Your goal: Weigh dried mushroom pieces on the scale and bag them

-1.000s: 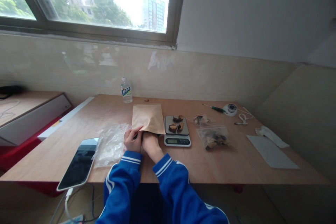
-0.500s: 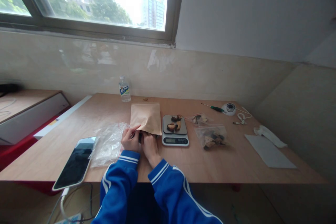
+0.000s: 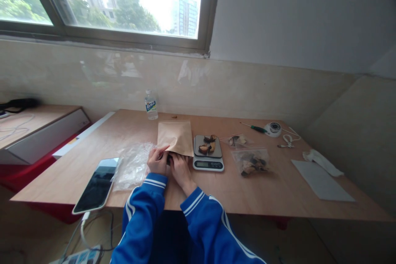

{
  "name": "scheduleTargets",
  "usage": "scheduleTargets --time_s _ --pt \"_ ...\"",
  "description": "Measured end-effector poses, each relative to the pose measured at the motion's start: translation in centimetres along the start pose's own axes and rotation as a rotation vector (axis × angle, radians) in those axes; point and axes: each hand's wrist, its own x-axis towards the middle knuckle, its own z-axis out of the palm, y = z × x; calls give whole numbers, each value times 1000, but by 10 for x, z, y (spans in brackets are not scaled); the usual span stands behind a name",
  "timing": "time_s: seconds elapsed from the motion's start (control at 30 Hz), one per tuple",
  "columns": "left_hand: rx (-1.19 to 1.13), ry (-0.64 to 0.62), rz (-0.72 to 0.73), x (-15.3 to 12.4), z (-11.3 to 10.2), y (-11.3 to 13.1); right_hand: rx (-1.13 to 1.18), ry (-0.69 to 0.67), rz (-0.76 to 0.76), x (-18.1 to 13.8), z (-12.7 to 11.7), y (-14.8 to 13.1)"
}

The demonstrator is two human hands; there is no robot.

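Note:
A brown kraft paper bag (image 3: 175,134) lies on the table in front of me, its near edge raised. My left hand (image 3: 157,161) pinches the left part of that edge. At the bag's mouth, my right hand (image 3: 181,168) has its fingers tucked partly under the paper, so their tips are hidden. Something dark shows between the two hands, too small to name. Just right of the bag, a digital kitchen scale (image 3: 208,166) carries several dried brown pieces (image 3: 212,147). A crumpled clear plastic bag (image 3: 131,169) lies beside my left hand.
A tablet (image 3: 97,185) with a cable rests at the front left. Behind stands a water bottle (image 3: 151,106). To the right are zip bags of dried pieces (image 3: 252,163), a screwdriver (image 3: 258,129), a white camera (image 3: 273,129) and a white sheet (image 3: 321,180).
The whole view has shifted slightly, so things appear a little further right. Both hands stay at the paper bag's near edge, with hardly any movement.

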Motion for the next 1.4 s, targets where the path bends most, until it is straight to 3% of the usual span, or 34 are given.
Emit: scheduleTargets --time_s 0.2,0.37,0.6,0.77,1.03,1.2,1.4 --pt "11 20 1 -1 0 -3 -56 75 -94 -4 -3 3" --pt "14 -7 -14 -1 1 -5 48 177 -198 -11 -19 4" --pt "-9 -15 -15 -1 1 -6 184 367 -140 -16 -36 7" --pt "-33 -19 -11 -2 0 -5 70 615 24 -23 -46 28" --pt "-12 -35 -24 -2 0 -4 38 982 475 -21 -81 84" --pt "-13 -40 -31 -2 1 -5 34 976 561 -17 -86 107" --pt "-4 -50 -21 -1 0 -5 78 733 500 -18 -80 112"
